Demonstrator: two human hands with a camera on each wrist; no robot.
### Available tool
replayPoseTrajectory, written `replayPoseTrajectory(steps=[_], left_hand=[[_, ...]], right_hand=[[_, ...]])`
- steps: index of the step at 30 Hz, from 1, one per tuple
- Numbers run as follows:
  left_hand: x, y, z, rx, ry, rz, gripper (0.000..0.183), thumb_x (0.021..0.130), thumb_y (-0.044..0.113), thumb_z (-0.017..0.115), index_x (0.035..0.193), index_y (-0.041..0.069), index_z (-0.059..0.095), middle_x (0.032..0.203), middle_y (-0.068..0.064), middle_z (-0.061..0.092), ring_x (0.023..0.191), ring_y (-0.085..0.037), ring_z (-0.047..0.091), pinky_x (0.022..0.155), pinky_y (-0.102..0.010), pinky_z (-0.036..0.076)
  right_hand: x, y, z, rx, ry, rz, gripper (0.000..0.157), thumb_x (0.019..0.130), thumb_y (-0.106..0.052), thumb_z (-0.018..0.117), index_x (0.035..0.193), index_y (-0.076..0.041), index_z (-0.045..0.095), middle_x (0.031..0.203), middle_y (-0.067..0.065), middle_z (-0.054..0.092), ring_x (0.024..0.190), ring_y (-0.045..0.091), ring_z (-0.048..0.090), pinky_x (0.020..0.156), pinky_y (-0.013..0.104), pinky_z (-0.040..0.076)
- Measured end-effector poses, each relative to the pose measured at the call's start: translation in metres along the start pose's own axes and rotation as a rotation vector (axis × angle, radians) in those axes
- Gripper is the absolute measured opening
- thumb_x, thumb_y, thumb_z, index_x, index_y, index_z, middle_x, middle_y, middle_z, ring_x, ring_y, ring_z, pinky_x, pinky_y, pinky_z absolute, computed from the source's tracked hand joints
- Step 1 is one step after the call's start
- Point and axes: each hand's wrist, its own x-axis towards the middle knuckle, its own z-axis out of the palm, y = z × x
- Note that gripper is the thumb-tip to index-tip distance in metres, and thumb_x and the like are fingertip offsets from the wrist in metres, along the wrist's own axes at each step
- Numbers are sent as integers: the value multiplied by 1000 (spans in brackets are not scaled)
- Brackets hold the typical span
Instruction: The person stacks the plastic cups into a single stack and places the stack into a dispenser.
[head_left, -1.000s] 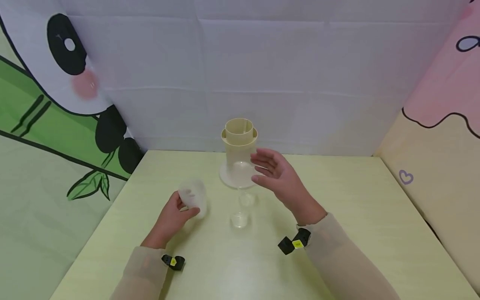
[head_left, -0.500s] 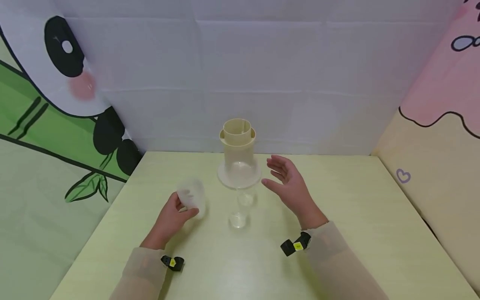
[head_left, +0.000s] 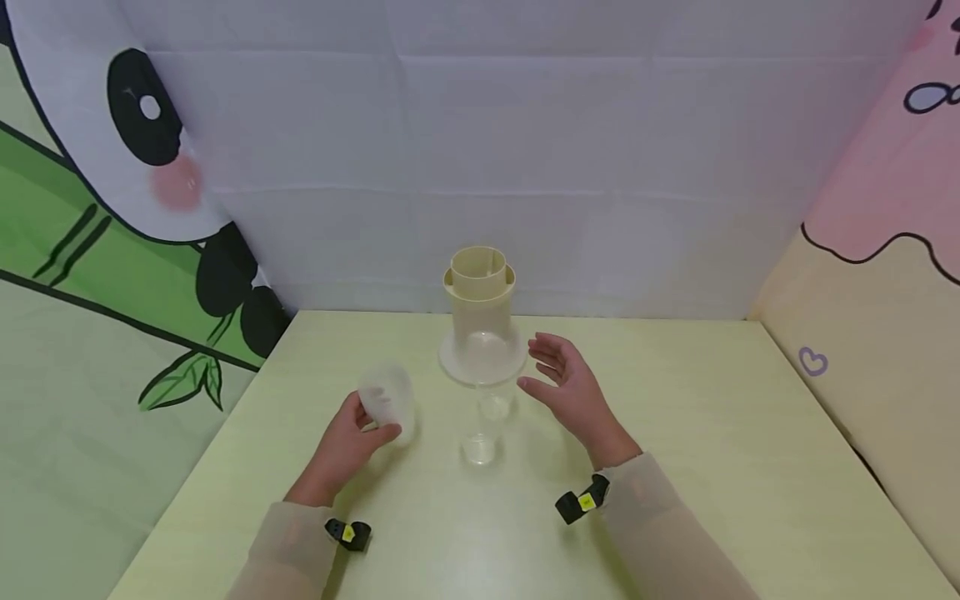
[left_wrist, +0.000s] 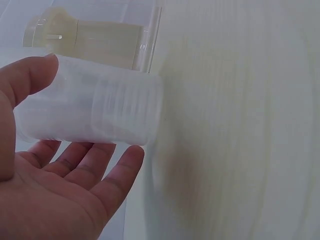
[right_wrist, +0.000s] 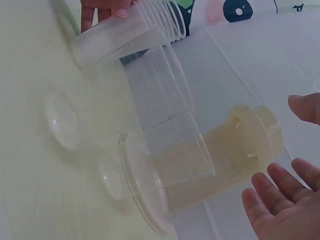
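Observation:
My left hand (head_left: 339, 446) grips a stack of translucent plastic cups (head_left: 386, 402), tilted on its side above the table, thumb on one side and fingers under the other. In the right wrist view several rims show at the end of the cup stack (right_wrist: 132, 32). My right hand (head_left: 576, 396) is held in the air with nothing in it, fingers spread and slightly bent, right of a cream cylindrical holder (head_left: 480, 312) with a wide round base (head_left: 450, 364). Two clear cups stand in front of the holder: a nearer cup (head_left: 478, 450) and a farther cup (head_left: 497, 406).
The pale wood-grain table (head_left: 712, 433) reaches back to a white cloth backdrop (head_left: 525, 125). Printed cartoon panels (head_left: 90, 308) line the left and right sides. A small black camera is strapped to each wrist.
My right hand has drawn back from the holder's side, a little right and toward me. My left hand keeps the cup stack almost still. The head view has shifted slightly.

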Motion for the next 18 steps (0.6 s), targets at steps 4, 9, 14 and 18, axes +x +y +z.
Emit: replayPoseTrajectory(steps=[4,9,14,18], left_hand=[[-1,1,1,-2,5,-3,83,93,28,79,156,9,29,157,-16,42,144,-38,39,111,-59,41],[0,2,2,-3,6,-4,82,93,28,79,155,9,29,156,-16,43,144,-37,40,111,-58,41],[0,0,2,-3,9,-3,82,92,28,79,155,9,30,156,-16,44,143,-37,41,111,-58,41],[0,-1,2,-8,11,-15,84,92,28,80,156,10,29,157,-16,42,143,-37,40,111,-59,41]], right_hand=[[1,8,2,16,-9,4,72,92,-7,78,152,-4,39,150,12,48,141,27,45,116,39,38],[5,15,3,1,-29,38,74,92,-10,79,153,-5,38,150,12,48,141,27,45,117,40,37],[10,26,3,23,-52,115,78,91,-11,79,154,-4,35,152,13,47,143,29,44,117,41,37],[12,36,5,17,-71,152,80,91,-13,80,155,-4,34,154,15,45,143,30,43,117,42,36]])
